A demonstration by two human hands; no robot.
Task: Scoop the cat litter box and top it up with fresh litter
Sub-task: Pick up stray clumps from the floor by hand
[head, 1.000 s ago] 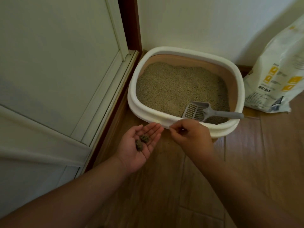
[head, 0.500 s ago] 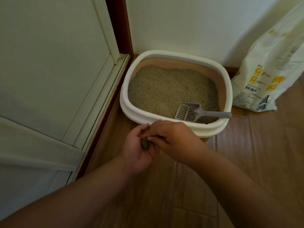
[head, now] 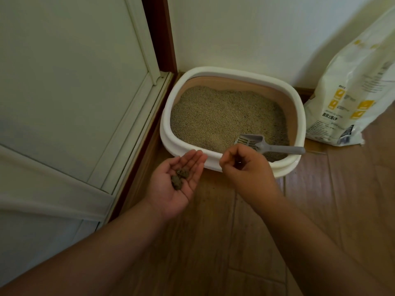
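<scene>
Hands have drawn apart again: left hand point(head: 174, 184) lies flat, palm up, cradling two dark litter clumps point(head: 180, 180); right hand point(head: 245, 167) has lifted off it, fingers curled, whether pinching anything I cannot tell. Beyond, the gray scoop point(head: 267, 145) rests in the litter box point(head: 230, 122), litter bag point(head: 350, 99) unopened-looking alongside, so topping up likely remains.

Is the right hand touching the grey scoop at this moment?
Cannot tell. In the head view the right hand overlaps the grey scoop lying in the litter box, so neither contact nor a gap shows.
</scene>
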